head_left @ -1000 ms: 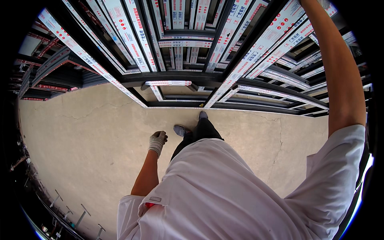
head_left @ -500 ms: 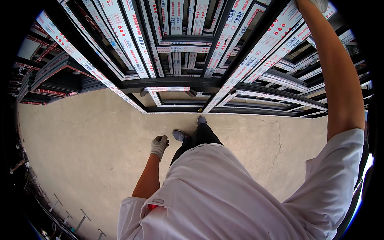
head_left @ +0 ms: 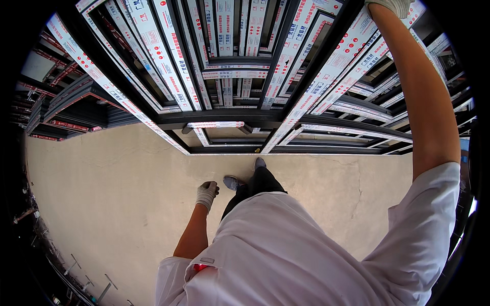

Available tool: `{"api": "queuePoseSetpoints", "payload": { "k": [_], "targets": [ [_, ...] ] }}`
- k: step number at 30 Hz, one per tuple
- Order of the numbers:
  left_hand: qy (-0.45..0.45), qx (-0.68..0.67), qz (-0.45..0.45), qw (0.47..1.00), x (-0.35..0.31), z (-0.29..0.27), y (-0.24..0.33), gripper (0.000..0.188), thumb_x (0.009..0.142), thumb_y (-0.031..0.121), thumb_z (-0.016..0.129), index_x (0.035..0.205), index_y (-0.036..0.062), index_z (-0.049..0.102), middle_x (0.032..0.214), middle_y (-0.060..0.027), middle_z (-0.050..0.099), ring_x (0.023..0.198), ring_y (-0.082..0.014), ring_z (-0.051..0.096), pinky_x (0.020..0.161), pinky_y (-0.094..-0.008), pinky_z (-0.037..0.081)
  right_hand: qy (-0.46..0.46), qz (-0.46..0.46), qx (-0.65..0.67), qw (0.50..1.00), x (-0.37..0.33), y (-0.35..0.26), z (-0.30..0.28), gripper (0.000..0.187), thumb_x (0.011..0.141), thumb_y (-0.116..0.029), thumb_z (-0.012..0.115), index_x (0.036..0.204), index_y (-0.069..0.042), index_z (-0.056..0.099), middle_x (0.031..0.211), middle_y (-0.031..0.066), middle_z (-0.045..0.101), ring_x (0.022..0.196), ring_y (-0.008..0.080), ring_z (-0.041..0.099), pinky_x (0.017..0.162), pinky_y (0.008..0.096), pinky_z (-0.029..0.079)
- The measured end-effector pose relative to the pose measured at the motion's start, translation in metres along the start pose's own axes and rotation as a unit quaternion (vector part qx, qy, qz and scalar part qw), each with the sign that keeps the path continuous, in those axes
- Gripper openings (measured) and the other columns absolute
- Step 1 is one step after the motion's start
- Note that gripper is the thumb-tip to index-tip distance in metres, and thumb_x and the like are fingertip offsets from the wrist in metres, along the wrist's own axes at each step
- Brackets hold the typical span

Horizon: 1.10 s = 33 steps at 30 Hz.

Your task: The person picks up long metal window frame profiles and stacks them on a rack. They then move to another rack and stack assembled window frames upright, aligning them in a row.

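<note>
A tall black window frame (head_left: 326, 71), its faces covered with white protective film printed in red and blue, stands upright in front of me. My right arm reaches up along its right side. At the picture's top edge my gloved right hand (head_left: 392, 7) meets the frame's filmed upright; its fingers are mostly hidden, so their grip cannot be made out. Low at my left side hangs my gloved left hand (head_left: 207, 194), its fingers curled closed with nothing visible in them. It is apart from the frame, above the floor.
More filmed frames (head_left: 372, 107) lean behind and to the right. Dark profiles (head_left: 76, 107) are stacked at the left. The concrete floor (head_left: 127, 204) has a crack on the right. Metal stands (head_left: 106, 286) line the lower left. My shoes (head_left: 232, 182) are close to the frame's bottom edge.
The frame and floor sit slightly lower in the picture. My right hand shows a little more at the top edge. My left hand stays low and curled.
</note>
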<state>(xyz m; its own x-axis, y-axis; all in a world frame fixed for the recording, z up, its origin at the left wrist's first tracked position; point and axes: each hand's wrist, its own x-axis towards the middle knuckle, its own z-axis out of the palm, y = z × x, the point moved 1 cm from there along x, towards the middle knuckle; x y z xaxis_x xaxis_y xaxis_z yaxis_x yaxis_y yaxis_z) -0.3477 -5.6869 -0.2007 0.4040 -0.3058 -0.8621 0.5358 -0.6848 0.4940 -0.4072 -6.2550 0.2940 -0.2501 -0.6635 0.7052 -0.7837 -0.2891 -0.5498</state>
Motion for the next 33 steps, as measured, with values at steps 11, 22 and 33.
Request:
{"api": "queuePoseSetpoints", "payload": {
  "k": [11,22,33],
  "targets": [
    [0.004,-0.020,-0.021,1.000,0.008,-0.004,-0.015,0.021,0.086,0.022,0.064,0.099,0.0052,0.062,0.075,-0.0078,0.067,0.055,-0.0154,0.060,0.049,-0.0284,0.047,0.049,-0.020,0.046,0.998,0.002,-0.003,0.003,0.095,0.074,-0.034,0.064,0.148,0.002,0.017,0.136,0.0335,0.042,0.125,0.0433,0.044,0.106,0.0446,0.036],
    [0.008,-0.031,-0.017,0.999,-0.002,-0.001,-0.009,0.022,0.086,0.019,0.063,0.100,0.0029,0.059,0.073,-0.0099,0.064,0.051,-0.0160,0.058,0.043,-0.0272,0.042,0.022,-0.037,0.039,0.998,0.007,0.009,-0.020,0.094,0.077,-0.035,0.066,0.147,0.006,0.017,0.138,0.0333,0.040,0.132,0.0424,0.037,0.113,0.0426,0.028],
    [0.058,-0.006,0.041,0.997,-0.007,-0.011,-0.020,0.034,0.087,0.027,0.059,0.099,-0.0039,0.065,0.077,-0.0103,0.068,0.063,-0.0179,0.063,0.059,-0.0311,0.050,0.052,-0.031,0.020,0.998,0.012,-0.009,-0.019,0.075,0.073,-0.037,0.065,0.131,0.005,0.042,0.110,0.0310,0.061,0.105,0.0425,0.060,0.092,0.0487,0.047]
  ]
}}
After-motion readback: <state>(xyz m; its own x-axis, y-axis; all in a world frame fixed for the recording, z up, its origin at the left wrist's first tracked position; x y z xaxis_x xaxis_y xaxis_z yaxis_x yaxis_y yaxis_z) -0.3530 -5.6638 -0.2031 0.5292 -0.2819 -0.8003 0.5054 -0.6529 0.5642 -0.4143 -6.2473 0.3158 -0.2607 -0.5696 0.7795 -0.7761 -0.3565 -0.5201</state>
